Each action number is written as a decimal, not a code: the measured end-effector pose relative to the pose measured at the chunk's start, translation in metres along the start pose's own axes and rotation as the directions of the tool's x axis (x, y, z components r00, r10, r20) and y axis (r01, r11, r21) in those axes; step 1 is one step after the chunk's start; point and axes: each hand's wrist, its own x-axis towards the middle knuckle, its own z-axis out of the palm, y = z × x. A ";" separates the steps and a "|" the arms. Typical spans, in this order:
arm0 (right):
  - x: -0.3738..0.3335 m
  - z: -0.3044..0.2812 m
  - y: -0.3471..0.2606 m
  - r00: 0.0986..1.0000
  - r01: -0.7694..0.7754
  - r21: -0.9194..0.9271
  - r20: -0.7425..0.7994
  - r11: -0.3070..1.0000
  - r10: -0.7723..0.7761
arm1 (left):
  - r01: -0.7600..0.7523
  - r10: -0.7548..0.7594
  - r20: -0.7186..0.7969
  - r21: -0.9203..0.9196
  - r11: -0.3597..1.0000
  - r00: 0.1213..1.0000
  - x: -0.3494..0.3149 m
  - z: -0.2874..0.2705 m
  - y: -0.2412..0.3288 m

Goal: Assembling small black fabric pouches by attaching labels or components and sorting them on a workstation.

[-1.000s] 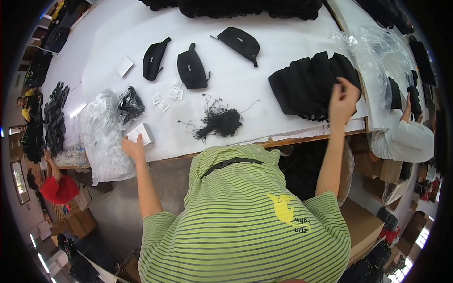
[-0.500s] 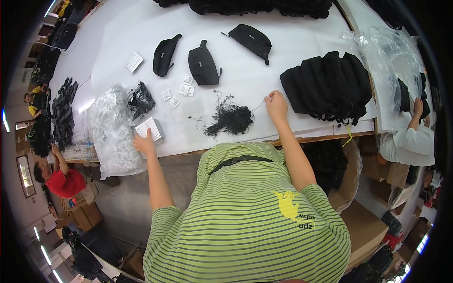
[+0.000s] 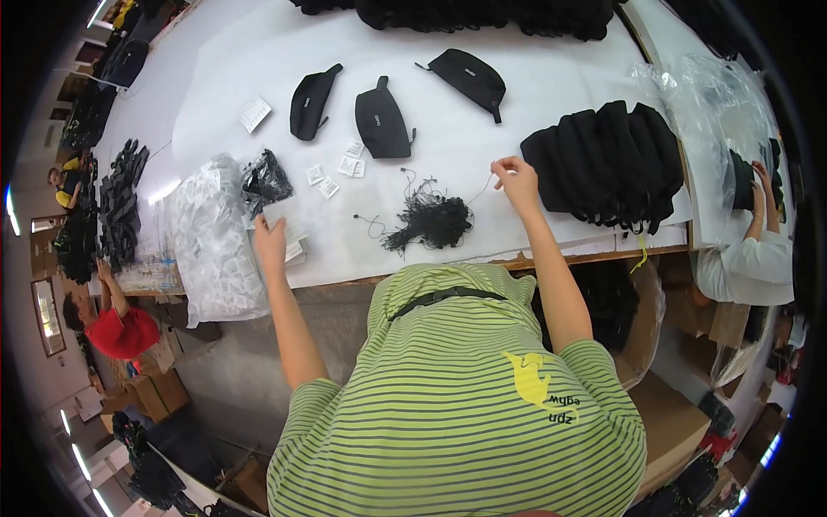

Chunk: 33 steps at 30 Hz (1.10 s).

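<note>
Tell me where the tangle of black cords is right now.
In the head view, the tangle of black cords lies near the middle, on the white tabletop by its front edge, left of the right hand.

A long white-topped worktable (image 3: 551,77) with a brown wooden edge (image 3: 603,255) stands over a grey floor (image 3: 228,345). At far left, a pale wall (image 3: 52,388) holds a tall, narrow, brown-framed window (image 3: 48,317); slim white tube lights (image 3: 79,474) shine lower down.
</note>
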 end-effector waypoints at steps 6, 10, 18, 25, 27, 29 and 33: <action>-0.047 -0.001 -0.095 0.936 -0.192 0.540 0.352 0.820 -0.013 | 0.046 0.168 0.320 -0.565 0.824 0.932 -0.109 0.054 0.152; -0.080 0.006 -0.134 0.924 -0.079 0.436 0.369 0.896 -0.098 | 0.002 0.320 0.496 -0.544 0.839 0.807 -0.142 0.068 0.190; -0.104 0.008 -0.165 0.957 0.148 0.165 0.225 0.975 -0.184 | -0.119 0.452 0.338 -0.678 0.725 0.826 -0.153 0.073 0.206; -0.105 0.024 -0.180 0.958 0.181 0.091 0.207 0.979 -0.197 | -0.539 0.648 0.175 -0.420 0.730 0.741 -0.143 0.054 0.210; -0.107 0.031 -0.184 0.962 0.168 0.095 0.203 0.981 -0.184 | -0.615 0.698 0.148 -0.370 0.696 0.701 -0.135 0.046 0.206; -0.107 0.039 -0.186 0.966 0.025 0.158 0.249 0.987 -0.065 | -0.679 0.748 0.150 -0.334 0.653 0.646 -0.128 0.041 0.201; -0.108 0.052 -0.196 0.961 -0.075 0.229 0.276 0.971 0.009 | -0.689 0.775 0.192 -0.366 0.626 0.602 -0.110 0.032 0.194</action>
